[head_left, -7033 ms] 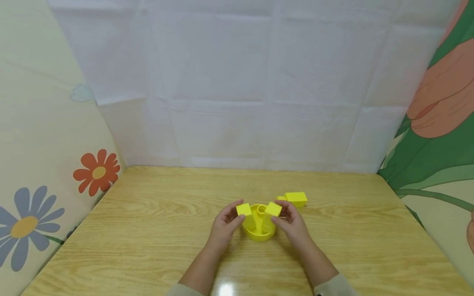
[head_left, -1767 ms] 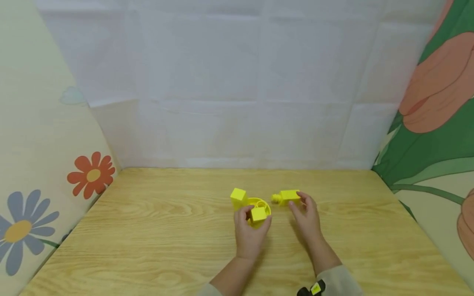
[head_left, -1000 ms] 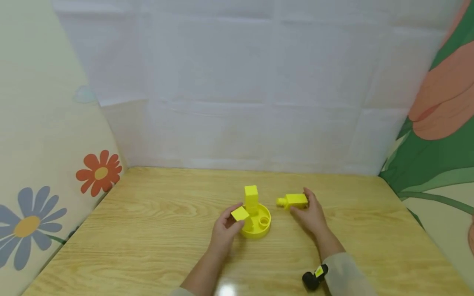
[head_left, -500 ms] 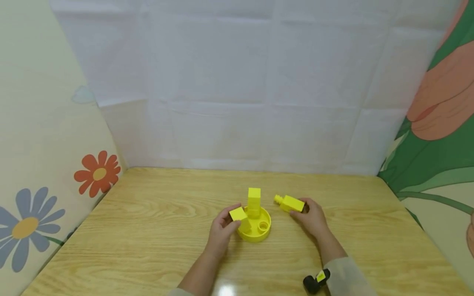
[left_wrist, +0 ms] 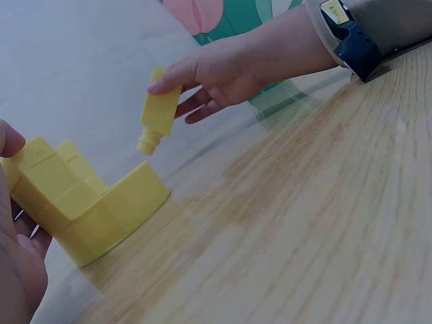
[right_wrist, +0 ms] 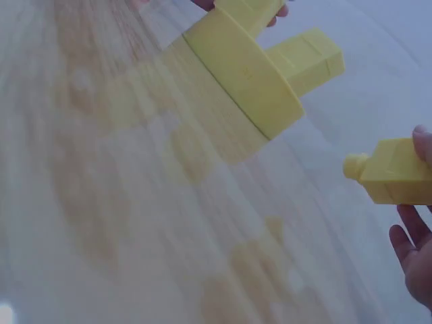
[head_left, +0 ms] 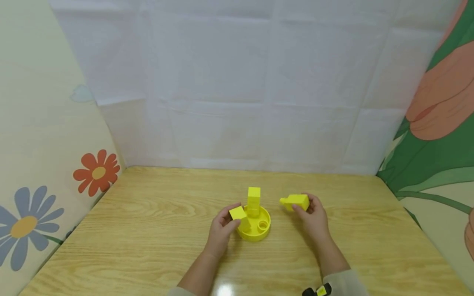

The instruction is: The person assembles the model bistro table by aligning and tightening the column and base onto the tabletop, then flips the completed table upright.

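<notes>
A round yellow tray (head_left: 255, 237) stands on the wooden table, with a raised ring socket (head_left: 263, 225) showing on its floor at the right. One yellow rectangular block (head_left: 254, 196) stands upright at the tray's back. My left hand (head_left: 220, 233) pinches a second upright yellow block (head_left: 238, 213) at the tray's left side, thumb in front. To the right of the tray, my right hand (head_left: 315, 218) grips a third yellow block (head_left: 298, 200) between thumb and fingers, raised off the table. Its narrow stepped round end (left_wrist: 148, 144) points down toward the tray in the left wrist view.
The wood-grain table (head_left: 155, 230) meets a creased white sheet (head_left: 222, 102) at its back edge. Flower-printed cloths hang at the left (head_left: 44, 123) and right (head_left: 437, 152). A dark wrist strap (left_wrist: 361, 50) with a yellow label sits at my right cuff.
My right hand has left a block in the tray, taken the third block off the table and tilted it. The tray has turned, and its socket now faces right. My left hand stays at its block.
</notes>
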Tool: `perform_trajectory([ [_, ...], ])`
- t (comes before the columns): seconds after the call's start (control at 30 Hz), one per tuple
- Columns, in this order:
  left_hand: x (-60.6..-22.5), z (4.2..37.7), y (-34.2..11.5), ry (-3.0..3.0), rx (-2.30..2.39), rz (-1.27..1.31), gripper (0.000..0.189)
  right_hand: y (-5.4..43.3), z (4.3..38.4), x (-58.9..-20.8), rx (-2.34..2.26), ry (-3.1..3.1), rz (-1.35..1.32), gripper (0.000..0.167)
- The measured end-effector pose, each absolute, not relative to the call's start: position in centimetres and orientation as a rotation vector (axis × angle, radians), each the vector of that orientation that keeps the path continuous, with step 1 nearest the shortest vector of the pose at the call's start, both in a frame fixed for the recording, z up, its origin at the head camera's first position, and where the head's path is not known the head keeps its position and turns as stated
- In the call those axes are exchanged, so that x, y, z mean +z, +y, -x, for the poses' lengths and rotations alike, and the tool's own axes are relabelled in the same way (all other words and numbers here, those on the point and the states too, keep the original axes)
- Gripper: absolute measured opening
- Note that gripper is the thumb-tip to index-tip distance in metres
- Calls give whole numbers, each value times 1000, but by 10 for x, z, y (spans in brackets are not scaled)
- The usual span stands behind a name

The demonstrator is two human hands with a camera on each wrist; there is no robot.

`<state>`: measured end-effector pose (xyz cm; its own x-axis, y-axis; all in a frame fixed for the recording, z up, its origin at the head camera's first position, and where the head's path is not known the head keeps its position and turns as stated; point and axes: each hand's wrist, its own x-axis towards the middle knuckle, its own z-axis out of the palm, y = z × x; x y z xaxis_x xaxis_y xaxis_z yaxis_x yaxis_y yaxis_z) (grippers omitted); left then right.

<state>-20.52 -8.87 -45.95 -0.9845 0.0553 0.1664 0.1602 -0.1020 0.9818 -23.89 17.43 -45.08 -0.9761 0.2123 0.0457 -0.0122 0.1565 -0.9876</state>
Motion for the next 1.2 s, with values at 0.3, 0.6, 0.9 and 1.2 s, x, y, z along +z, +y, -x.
perform_trajectory([
  [0.3, -459, 205, -87, -2043, -2312, 293, 45, 163, 224, -437, 1837, -2240, 136, 53],
  [0.6, -459, 205, -83, -2100, -2319, 334, 48, 146, 215, -423, 1840, -2329, 12, 50],
  [0.9, -461, 205, -84, -2109, -2330, 398, 50, 125, 211, -426, 1798, -2378, -139, 48],
  [1.2, -461, 205, -85, -2095, -2405, 371, 51, 120, 211, -432, 1772, -2422, -132, 49],
])
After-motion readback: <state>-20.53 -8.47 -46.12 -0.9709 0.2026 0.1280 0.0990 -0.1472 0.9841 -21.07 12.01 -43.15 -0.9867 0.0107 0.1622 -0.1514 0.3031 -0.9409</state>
